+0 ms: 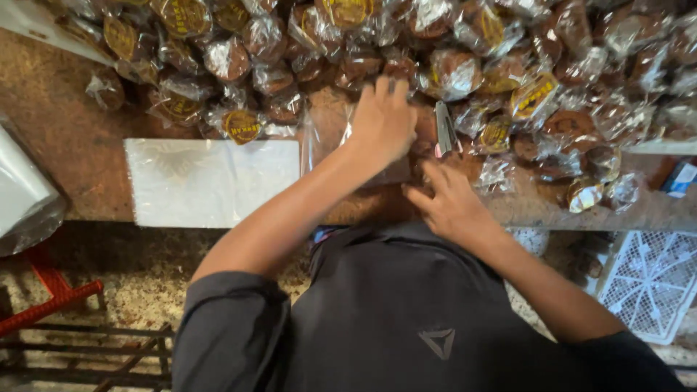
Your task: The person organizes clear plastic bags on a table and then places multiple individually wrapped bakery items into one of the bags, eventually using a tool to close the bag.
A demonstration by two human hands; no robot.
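My left hand (383,120) rests with curled fingers on a clear plastic bag (327,134) that lies on the brown worktop (65,138), at the near edge of the pile. My right hand (450,199) lies spread, fingers apart, on the worktop beside the same bag, close to a small grey stapler-like tool (444,127). Behind both hands is a large heap of brown baked goods wrapped in clear plastic with round yellow labels (450,72). Whether the bag under my left hand holds anything is hidden by the hand.
A flat stack of clear plastic bags (210,181) lies left of my hands. A silvery bag (22,196) is at the far left edge. A red metal stool (51,294) stands on the floor, lower left. A white lattice crate (650,279) is lower right.
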